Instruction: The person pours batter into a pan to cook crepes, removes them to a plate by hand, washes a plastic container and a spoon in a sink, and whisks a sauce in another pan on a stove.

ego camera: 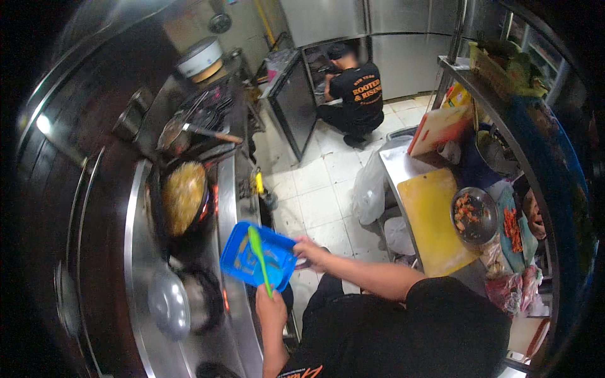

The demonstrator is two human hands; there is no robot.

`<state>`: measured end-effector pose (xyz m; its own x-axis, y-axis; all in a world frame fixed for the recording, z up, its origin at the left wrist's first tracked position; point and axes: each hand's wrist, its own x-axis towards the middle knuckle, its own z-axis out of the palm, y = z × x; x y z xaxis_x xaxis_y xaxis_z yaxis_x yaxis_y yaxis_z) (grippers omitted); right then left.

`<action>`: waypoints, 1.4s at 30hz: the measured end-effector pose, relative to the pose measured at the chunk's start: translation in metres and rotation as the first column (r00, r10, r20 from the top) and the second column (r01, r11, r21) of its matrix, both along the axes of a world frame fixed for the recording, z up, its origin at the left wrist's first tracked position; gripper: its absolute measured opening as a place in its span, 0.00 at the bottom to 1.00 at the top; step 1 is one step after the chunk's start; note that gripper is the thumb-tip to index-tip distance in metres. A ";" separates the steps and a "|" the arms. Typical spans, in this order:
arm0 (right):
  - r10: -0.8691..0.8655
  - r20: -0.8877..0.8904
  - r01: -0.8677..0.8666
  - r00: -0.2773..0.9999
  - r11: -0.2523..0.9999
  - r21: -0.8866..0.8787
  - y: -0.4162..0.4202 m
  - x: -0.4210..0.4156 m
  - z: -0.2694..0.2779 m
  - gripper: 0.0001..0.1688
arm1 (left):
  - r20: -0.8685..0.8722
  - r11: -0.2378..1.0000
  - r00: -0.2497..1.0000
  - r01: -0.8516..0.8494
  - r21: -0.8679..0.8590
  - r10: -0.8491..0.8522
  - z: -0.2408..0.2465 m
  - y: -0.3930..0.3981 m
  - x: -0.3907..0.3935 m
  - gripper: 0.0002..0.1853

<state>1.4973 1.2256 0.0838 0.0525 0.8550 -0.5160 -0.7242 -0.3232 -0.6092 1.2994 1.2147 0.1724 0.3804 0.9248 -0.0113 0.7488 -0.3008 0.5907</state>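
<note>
A blue plastic tub (235, 253) is tilted in front of me over the stove's front edge, its rim held by my right hand (309, 253). Smears of food cling to its inside. My left hand (272, 309) grips a green spatula-like utensil (256, 245) that reaches across the tub. A lighter blue round piece (272, 273) lies under the utensil; whether it is a separate bowl or scoop I cannot tell. Left of the tub, a wok (186, 198) holds bubbling golden food or oil, with flame beside it. A domed metal lid (169, 304) rests nearer me by a dark pan (205, 300).
A co-worker (354, 92) crouches at an open cabinet door (295, 108). A ladle (215, 133) lies beyond the wok. On the right counter are a yellow cutting board (432, 222), a bowl of food (474, 215) and plastic bags (505, 289). A white pot (201, 56) stands farther back.
</note>
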 end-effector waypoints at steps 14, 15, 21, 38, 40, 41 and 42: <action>-0.927 -0.074 0.906 0.368 0.339 0.255 0.031 0.396 0.053 0.41 | 0.105 0.457 0.449 0.887 0.064 -0.887 0.041 0.238 0.545 0.16; -0.943 -0.099 0.922 0.317 0.282 0.266 0.035 0.416 0.049 0.41 | 0.104 0.431 0.425 0.901 0.041 -0.899 0.039 0.241 0.576 0.15; -0.959 -0.229 0.965 0.167 0.111 0.239 0.061 0.543 0.020 0.37 | 0.060 0.290 0.296 0.953 -0.090 -0.953 0.039 0.263 0.732 0.13; -0.786 -0.035 0.754 -0.617 -0.603 0.260 -0.014 0.828 0.038 0.38 | 0.216 -0.218 -0.203 0.975 -0.048 -0.955 0.024 0.155 1.209 0.15; -0.725 -0.022 0.698 -0.688 -0.670 0.254 -0.031 0.858 0.030 0.38 | 0.253 -0.262 -0.246 0.964 -0.033 -0.936 0.004 0.122 1.259 0.14; -0.697 -0.016 0.672 -0.716 -0.696 0.255 -0.041 0.875 0.026 0.38 | 0.248 -0.278 -0.270 0.961 0.000 -0.931 -0.009 0.108 1.285 0.14; -0.714 -0.053 0.681 -0.698 -0.684 0.260 -0.058 0.889 0.008 0.37 | 0.247 -0.292 -0.291 0.956 0.034 -0.924 -0.022 0.091 1.311 0.14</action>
